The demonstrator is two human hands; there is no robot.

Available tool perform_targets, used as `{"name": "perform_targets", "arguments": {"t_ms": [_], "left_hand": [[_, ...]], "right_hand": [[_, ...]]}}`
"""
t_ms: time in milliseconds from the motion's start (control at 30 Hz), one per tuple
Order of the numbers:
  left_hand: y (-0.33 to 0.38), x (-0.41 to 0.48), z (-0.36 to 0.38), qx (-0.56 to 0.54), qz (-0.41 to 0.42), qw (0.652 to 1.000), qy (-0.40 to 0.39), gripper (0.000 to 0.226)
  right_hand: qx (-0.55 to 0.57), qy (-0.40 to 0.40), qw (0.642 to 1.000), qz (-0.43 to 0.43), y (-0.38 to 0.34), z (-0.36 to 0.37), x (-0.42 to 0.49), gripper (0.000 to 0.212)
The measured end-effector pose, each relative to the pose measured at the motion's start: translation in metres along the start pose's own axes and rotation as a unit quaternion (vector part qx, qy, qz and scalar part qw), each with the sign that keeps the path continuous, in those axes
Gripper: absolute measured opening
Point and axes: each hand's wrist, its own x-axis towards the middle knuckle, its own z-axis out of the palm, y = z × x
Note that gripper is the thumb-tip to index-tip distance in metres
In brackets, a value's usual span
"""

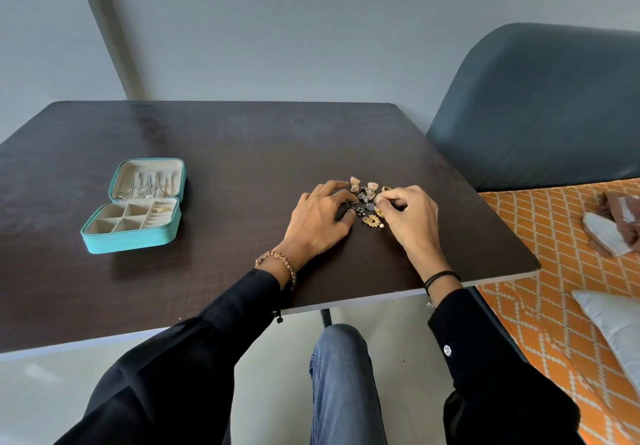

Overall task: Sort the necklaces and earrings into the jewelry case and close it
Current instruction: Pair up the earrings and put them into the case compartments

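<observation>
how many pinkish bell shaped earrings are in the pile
2: one bell earring beyond the left hand, the other beside it, nearer the right hand. Others may hide under the hands.

Black sleeves [194, 340]; brown bead bracelet [277, 264] left wrist; black band [441, 276] right; blue jeans [339, 392].

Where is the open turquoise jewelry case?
The turquoise jewelry case lies open on the left of the dark table in the head view, apart from the earring pile.

Gold-toned, seemingly metal earrings [372, 220]
</observation>
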Motion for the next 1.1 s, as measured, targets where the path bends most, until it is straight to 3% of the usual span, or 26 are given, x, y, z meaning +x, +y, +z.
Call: {"name": "perform_targets", "arguments": {"t_ms": [233, 533, 667, 933, 1100], "left_hand": [[0.002, -0.001, -0.005, -0.024, -0.002, 1.0, 0.014, 0.027], [0.014, -0.005, -0.022, -0.133, 0.008, 0.985, 0.113, 0.015], [0.023, -0.005, -0.042, -0.174, 0.008, 0.978, 0.115, 0.013], [0.01, -0.033, -0.083, -0.139, -0.006, 0.983, 0.123, 0.01], [0.007, -0.061, -0.101, -0.184, -0.061, 0.967, 0.164, 0.01]], "right_hand": [[0.019, 0.02, 0.999, -0.023, -0.006, -0.004, -0.002, 0.012], [0.011, 0.029, 0.996, -0.086, -0.041, -0.012, -0.01, 0.009], [0.077, 0.009, 0.993, -0.091, -0.067, -0.014, -0.018, 0.006], [0.119, -0.044, 0.984, -0.128, -0.106, -0.007, -0.036, 0.01], [0.183, -0.079, 0.972, -0.127, -0.128, 0.0, -0.053, 0.012]]}}
